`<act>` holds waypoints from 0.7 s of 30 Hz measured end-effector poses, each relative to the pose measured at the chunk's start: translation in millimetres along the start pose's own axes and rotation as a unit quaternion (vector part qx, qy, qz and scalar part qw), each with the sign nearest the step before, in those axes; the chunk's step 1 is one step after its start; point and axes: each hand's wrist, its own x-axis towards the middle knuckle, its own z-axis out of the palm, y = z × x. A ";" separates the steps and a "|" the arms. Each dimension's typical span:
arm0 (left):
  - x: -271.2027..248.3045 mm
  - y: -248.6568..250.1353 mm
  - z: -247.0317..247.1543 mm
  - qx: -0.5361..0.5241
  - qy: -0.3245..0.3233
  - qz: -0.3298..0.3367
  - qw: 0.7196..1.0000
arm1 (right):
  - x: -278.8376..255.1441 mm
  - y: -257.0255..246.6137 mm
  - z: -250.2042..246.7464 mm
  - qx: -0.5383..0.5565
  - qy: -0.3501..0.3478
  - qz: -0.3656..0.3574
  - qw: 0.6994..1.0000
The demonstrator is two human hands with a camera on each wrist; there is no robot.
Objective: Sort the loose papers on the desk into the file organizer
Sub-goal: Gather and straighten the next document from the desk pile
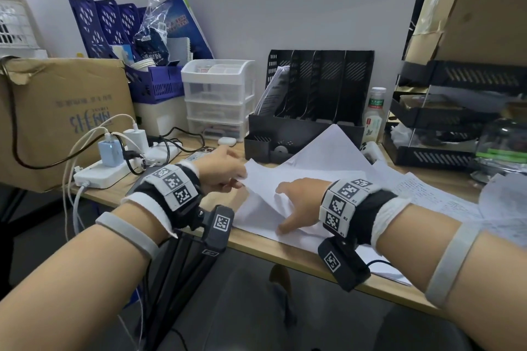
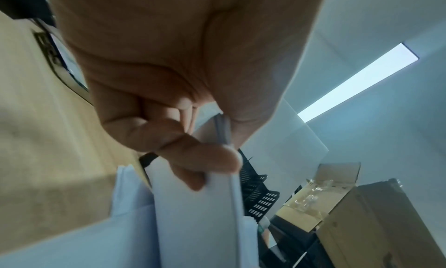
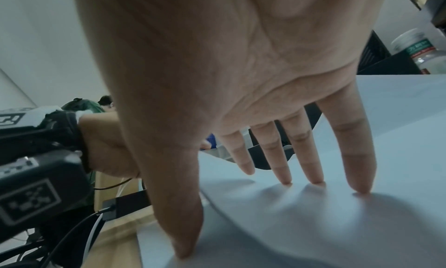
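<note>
Head view: I see my two bare hands over a wooden desk (image 1: 302, 258) strewn with white paper. My left hand (image 1: 225, 169) pinches the left edge of a few lifted sheets (image 1: 322, 157); the left wrist view shows thumb and curled fingers (image 2: 207, 157) closed on that thin edge. My right hand (image 1: 302, 202) lies spread, palm down, on the flat papers beneath; the right wrist view shows straight fingertips (image 3: 359, 184) and the thumb pressing the sheet, gripping nothing.

The lifted sheets rise in a peak just beyond both hands, their far corner standing in front of the black file organizer (image 1: 319, 88). The organizer stands upright against the wall, straight ahead of my hands. Its leftmost slot holds a leaning bundle of printed pages (image 1: 271, 91); the other slots look empty from here.

More printed sheets (image 1: 427, 196) lie flat to the right of my right hand, near stacked black trays (image 1: 445, 134). A white power strip (image 1: 114, 171) with chargers sits left of my left hand.

My judgement: the sorting is at an early stage. One slot is filled, one batch is being separated from the pile, and most of the loose paper is yet to be filed.
</note>
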 end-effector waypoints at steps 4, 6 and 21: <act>-0.9 30.7 2.4 -0.173 -0.023 0.067 0.982 | 0.1 12.2 -6.2 0.093 0.079 0.000 0.993; 0.4 43.5 1.3 -0.278 -0.054 0.088 0.955 | -3.1 28.9 -19.1 0.178 0.157 0.018 0.971; 35.6 15.0 81.0 -0.212 -0.153 0.166 0.951 | -47.0 140.7 -21.9 0.728 0.320 0.058 0.604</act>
